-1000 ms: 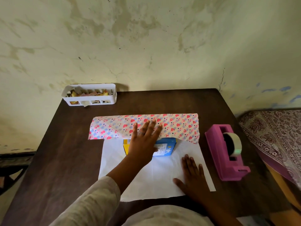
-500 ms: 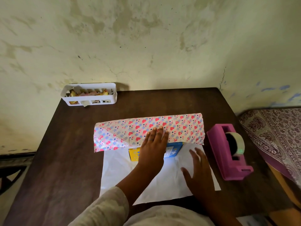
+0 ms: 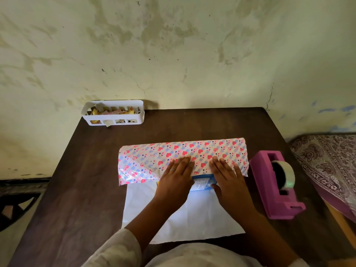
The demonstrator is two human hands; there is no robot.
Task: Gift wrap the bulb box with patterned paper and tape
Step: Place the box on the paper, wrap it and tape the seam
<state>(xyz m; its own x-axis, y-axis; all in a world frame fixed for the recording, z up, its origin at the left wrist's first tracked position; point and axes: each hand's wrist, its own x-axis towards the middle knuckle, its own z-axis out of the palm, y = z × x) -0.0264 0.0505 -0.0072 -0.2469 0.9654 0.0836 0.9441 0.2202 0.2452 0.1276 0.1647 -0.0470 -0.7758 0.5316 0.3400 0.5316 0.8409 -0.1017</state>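
A white slotted basket (image 3: 113, 112) sat at the far left corner of the dark bench (image 3: 77, 180). At mid-bench the heart-patterned paper (image 3: 181, 151) lay folded over the bulb box (image 3: 204, 183). The left hand (image 3: 176, 178) pressed it, fingers straight and together; the right hand (image 3: 226, 178) lay flat just beside, fingers slightly spread. A pink tape dispenser (image 3: 277, 185) stood right.

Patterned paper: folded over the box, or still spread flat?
Partly folded: the patterned paper far flap covers the box; the white near half lies flat.
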